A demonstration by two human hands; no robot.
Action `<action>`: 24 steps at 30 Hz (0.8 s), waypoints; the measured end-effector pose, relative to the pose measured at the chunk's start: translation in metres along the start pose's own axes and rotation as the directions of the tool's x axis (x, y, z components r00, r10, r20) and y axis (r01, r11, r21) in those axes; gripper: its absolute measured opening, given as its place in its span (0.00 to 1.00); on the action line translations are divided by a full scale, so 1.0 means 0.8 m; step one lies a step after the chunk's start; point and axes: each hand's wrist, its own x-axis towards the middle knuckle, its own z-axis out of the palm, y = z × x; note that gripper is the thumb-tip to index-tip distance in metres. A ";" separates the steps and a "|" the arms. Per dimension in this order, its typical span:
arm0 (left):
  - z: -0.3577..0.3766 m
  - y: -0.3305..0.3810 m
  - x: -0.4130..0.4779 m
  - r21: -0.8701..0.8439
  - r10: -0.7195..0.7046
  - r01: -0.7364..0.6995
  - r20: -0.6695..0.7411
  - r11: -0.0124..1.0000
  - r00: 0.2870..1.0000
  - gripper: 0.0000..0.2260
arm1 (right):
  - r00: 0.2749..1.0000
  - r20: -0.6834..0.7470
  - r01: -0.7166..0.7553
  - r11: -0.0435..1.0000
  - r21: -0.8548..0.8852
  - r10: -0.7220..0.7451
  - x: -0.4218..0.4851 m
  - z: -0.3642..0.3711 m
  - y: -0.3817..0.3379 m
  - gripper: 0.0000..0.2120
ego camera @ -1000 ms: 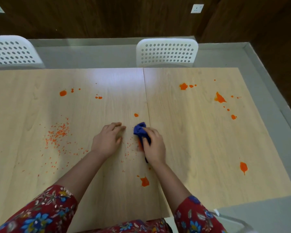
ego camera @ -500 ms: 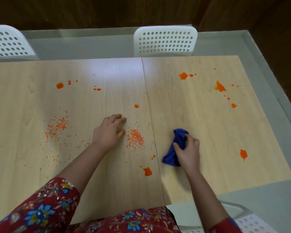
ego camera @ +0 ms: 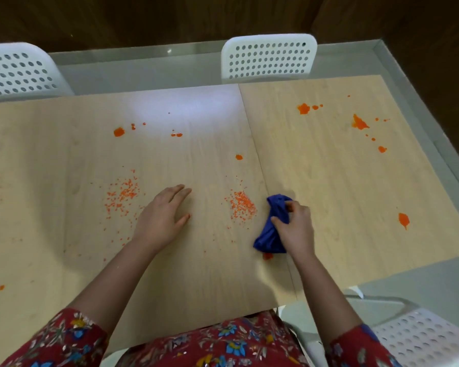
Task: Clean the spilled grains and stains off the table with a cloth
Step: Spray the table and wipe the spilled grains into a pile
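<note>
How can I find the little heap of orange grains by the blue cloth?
Look at the table and its middle seam. Just left of it, between the hands, sits the heap, right beside the cloth that the right hand grips. It is dense, unlike the scattered patch beyond the left hand.

Our left grip (ego camera: pixel 164 219) lies palm down and flat on the bench (ego camera: pixel 210 282), well to the left of the blue cloth (ego camera: pixel 270 234). Its fingers are straight and close together, pointing away from us and slightly toward the cloth, and the thumb is spread out on the cloth's side. The bare forearm runs back into our red flowered left sleeve (ego camera: pixel 61 340). Our right grip (ego camera: pixel 296 229) sits against the cloth's right side with the knuckles up. Its fingers curl over the bunched fabric and the thumb pinches it. That wrist is straight, and its bare forearm leads back to our right sleeve (ego camera: pixel 355 349).
</note>
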 end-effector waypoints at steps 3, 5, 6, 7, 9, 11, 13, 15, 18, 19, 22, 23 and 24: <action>0.000 -0.016 -0.009 0.005 -0.018 0.018 0.020 1.000 1.000 0.27 | 0.992 0.078 0.098 0.994 0.044 -0.102 -0.028 0.047 -0.035 0.20; -0.001 -0.022 -0.015 0.015 -0.006 0.005 0.037 1.000 0.999 0.26 | 0.988 0.081 0.127 0.988 0.086 -0.134 -0.039 0.061 -0.049 0.18; -0.003 -0.023 -0.016 0.024 0.008 -0.009 0.043 1.000 0.999 0.26 | 0.991 0.049 0.120 0.988 0.093 -0.125 -0.041 0.059 -0.050 0.17; -0.003 -0.023 -0.015 0.031 0.016 -0.017 0.045 0.999 0.999 0.26 | 0.994 0.008 0.103 0.991 0.090 -0.105 -0.042 0.052 -0.045 0.17; -0.006 -0.025 -0.015 0.013 0.022 -0.022 0.044 1.000 0.999 0.25 | 0.997 -0.060 0.060 0.997 0.054 -0.057 -0.048 0.040 -0.027 0.17; -0.009 -0.025 -0.011 -0.019 0.010 -0.009 0.048 1.000 0.999 0.23 | 0.998 -0.054 0.029 1.000 0.011 -0.029 -0.060 0.041 -0.016 0.17; -0.013 -0.025 -0.009 -0.023 -0.007 0.009 0.055 1.000 0.998 0.22 | 0.997 -0.034 0.065 0.998 0.011 -0.064 -0.076 0.061 -0.023 0.17; -0.016 -0.023 -0.008 -0.021 -0.020 0.021 0.061 1.000 0.998 0.20 | 0.991 -0.001 0.132 0.990 0.040 -0.132 -0.089 0.090 -0.042 0.18; -0.018 -0.023 -0.009 -0.008 -0.032 0.033 0.060 0.999 0.998 0.20 | 0.975 0.037 0.216 0.972 0.089 -0.220 -0.099 0.115 -0.069 0.17; -0.018 -0.023 -0.009 -0.005 -0.032 0.032 0.062 0.999 0.998 0.20 | 0.973 0.016 0.229 0.968 0.105 -0.232 -0.096 0.112 -0.070 0.16; -0.019 -0.023 -0.008 -0.015 -0.042 0.043 0.066 0.999 0.997 0.19 | 0.974 -0.137 0.200 0.971 0.134 -0.181 -0.063 0.073 -0.058 0.15; -0.019 -0.023 -0.009 -0.015 -0.045 0.046 0.065 0.999 0.997 0.19 | 0.974 -0.183 0.160 0.980 0.119 -0.137 -0.044 0.056 -0.049 0.15; -0.019 -0.022 -0.009 -0.014 -0.049 0.050 0.060 0.999 0.997 0.19 | 0.972 -0.217 0.110 0.989 0.094 -0.087 -0.022 0.038 -0.039 0.16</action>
